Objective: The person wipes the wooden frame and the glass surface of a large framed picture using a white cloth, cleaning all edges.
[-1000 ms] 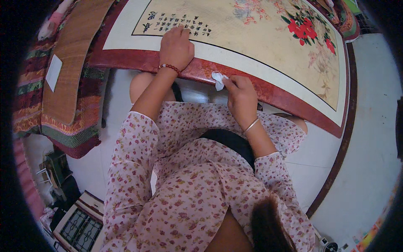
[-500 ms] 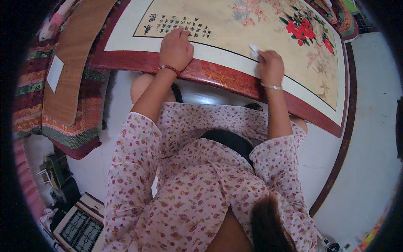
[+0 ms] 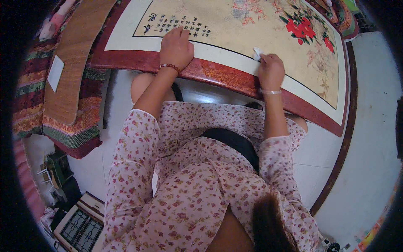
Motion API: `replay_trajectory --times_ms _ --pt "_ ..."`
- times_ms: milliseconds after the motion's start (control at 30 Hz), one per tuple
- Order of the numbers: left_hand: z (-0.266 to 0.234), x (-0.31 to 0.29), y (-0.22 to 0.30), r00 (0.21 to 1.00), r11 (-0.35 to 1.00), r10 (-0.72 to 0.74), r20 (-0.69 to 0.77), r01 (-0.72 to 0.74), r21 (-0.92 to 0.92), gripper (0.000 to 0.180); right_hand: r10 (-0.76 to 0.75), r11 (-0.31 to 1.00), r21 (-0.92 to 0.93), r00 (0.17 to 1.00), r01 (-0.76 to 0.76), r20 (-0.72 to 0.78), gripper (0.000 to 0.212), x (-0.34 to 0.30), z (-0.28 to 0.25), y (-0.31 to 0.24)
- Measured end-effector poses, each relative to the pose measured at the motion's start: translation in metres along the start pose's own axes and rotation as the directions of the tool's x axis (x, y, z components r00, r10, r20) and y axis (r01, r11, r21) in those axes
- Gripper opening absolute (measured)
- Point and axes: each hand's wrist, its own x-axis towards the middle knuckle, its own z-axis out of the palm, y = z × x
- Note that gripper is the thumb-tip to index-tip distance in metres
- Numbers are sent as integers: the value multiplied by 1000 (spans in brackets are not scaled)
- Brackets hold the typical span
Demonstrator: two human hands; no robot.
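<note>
In front of me lies a wide low table (image 3: 210, 72) with a glossy reddish-brown border. Its top bears a cream picture (image 3: 235, 29) with dark brush writing at the left and red flowers at the right, framed in white. My right hand (image 3: 271, 71) is closed around a crumpled white tissue (image 3: 257, 53), whose tip pokes out over the picture's near edge. My left hand (image 3: 176, 48) rests on the top at the left, beside the writing. Its fingers are curled, and whatever they may hold is hidden underneath.
To the left stands a seat with a striped woven cover (image 3: 71, 138) and a brown mat (image 3: 63, 98), a white card (image 3: 55, 73) lying on it. A pale wall (image 3: 375, 101) rises on the right. Behind me at the lower left is a cabinet with a patterned dark panel (image 3: 82, 231).
The tissue has shifted slightly to the right and nearer me, and my right forearm has drawn back a little. My left hand has stayed in nearly the same place.
</note>
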Motion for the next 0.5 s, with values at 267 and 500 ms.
replay_trajectory --times_ms 267,500 --pt "3 -6 -3 999 999 -23 -25 22 -36 34 -222 969 139 968 205 114 19 -53 -20 -57" --pt "1 -4 0 1000 998 0 -29 -2 -55 33 110 989 -115 985 -95 131 17 -41 -64 80"
